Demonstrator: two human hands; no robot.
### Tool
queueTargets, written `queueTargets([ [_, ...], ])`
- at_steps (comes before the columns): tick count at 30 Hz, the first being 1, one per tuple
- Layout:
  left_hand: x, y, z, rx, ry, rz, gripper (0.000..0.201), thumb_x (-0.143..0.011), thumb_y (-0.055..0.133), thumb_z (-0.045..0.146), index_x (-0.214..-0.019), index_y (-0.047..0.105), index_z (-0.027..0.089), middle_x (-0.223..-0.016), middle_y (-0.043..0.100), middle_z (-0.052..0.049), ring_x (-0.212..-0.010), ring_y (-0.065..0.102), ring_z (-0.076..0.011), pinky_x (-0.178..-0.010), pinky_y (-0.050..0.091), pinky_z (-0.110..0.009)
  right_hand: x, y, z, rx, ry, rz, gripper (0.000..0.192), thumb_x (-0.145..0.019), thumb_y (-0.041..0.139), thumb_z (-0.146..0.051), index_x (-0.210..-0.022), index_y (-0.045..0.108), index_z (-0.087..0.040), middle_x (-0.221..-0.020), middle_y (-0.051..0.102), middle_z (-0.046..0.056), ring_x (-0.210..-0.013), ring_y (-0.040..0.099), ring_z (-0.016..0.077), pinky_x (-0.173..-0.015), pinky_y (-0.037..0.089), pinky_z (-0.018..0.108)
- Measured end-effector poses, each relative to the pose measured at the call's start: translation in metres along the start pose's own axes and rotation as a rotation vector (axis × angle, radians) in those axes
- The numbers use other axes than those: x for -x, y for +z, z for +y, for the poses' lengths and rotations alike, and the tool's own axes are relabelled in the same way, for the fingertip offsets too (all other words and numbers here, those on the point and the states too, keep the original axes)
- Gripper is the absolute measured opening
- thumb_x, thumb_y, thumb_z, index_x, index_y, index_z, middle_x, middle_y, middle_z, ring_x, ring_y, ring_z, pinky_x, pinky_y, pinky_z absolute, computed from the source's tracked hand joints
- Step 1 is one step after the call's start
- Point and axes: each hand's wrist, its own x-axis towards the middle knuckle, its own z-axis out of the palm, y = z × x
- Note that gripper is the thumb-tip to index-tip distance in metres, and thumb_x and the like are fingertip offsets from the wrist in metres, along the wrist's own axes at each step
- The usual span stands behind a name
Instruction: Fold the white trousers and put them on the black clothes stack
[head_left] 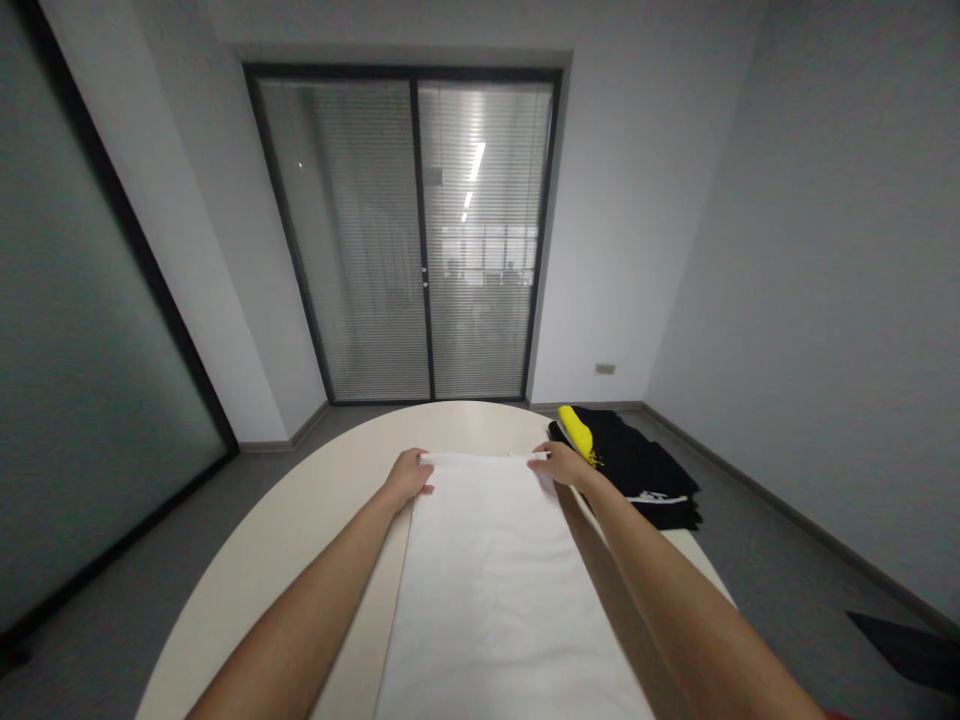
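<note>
A long white cloth stretches over the table from its far end toward me, with faint wrinkles along its length. My left hand pinches the far left corner between thumb and fingers. At the far right corner, my right hand grips the same edge. That far edge looks slightly rolled or folded and is drawn straight between both hands. The near end of the cloth runs out of view at the bottom.
The round, cream-coloured table lies under the cloth. On its right side rests a pile of black fabric with a yellow fringed roll on top. Beyond are a glass door with blinds and grey walls.
</note>
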Motion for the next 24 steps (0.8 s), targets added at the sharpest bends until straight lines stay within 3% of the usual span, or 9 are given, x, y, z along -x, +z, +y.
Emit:
queueTargets([
  [4, 0.003, -0.006, 0.020, 0.193, 0.004, 0.003, 0.019, -0.079, 0.069, 0.019, -0.096, 0.065, 0.011, -0.101, 0.071, -0.010, -0.088, 0.068, -0.0177, -0.068, 0.057, -0.023, 0.002, -0.015, -0.011, -0.048, -0.093, 0.119, 0.042, -0.081, 0.067, -0.034, -0.116, 0.069, -0.013, -0.072, 0.057, 0.000, -0.068, 0.053, 0.0153, -0.064, 0.041, 0.025],
  [10, 0.027, -0.028, 0.045, 0.334, 0.067, -0.081, 0.037, -0.072, 0.076, 0.034, -0.102, 0.067, 0.012, -0.106, 0.070, -0.011, -0.095, 0.067, -0.0213, -0.076, 0.058, -0.028, 0.026, -0.041, -0.022, -0.170, -0.304, 0.161, 0.046, -0.082, 0.064, -0.044, -0.119, 0.069, -0.016, -0.083, 0.062, 0.002, -0.073, 0.051, 0.0166, -0.071, 0.044, 0.029],
  [16, 0.087, -0.063, 0.045, 0.338, 0.214, -0.234, 0.051, -0.064, 0.084, 0.047, -0.099, 0.067, 0.015, -0.096, 0.067, -0.006, -0.090, 0.063, -0.0201, -0.087, 0.055, -0.035, 0.088, -0.063, -0.023, -0.419, -0.412, -0.010, 0.050, -0.083, 0.066, -0.052, -0.118, 0.068, -0.016, -0.118, 0.068, 0.010, -0.099, 0.062, 0.0233, -0.086, 0.049, 0.033],
  [20, 0.126, -0.084, 0.032, 0.077, 0.403, -0.360, 0.042, -0.072, 0.077, 0.050, -0.094, 0.065, 0.017, -0.094, 0.065, -0.005, -0.092, 0.060, -0.0211, -0.087, 0.051, -0.033, 0.141, -0.077, -0.023, -0.379, -0.430, -0.179, 0.045, -0.078, 0.070, -0.049, -0.109, 0.071, -0.016, -0.110, 0.071, 0.012, -0.100, 0.063, 0.0262, -0.090, 0.050, 0.037],
  [24, 0.156, -0.088, 0.016, -0.079, 0.475, -0.544, 0.026, -0.079, 0.072, 0.039, -0.093, 0.064, 0.018, -0.095, 0.065, -0.004, -0.092, 0.060, -0.0207, -0.086, 0.047, -0.029, 0.182, -0.074, -0.025, -0.268, -0.471, -0.366, 0.027, -0.073, 0.066, -0.025, -0.098, 0.075, -0.020, -0.096, 0.072, 0.007, -0.090, 0.063, 0.0226, -0.085, 0.049, 0.033],
])
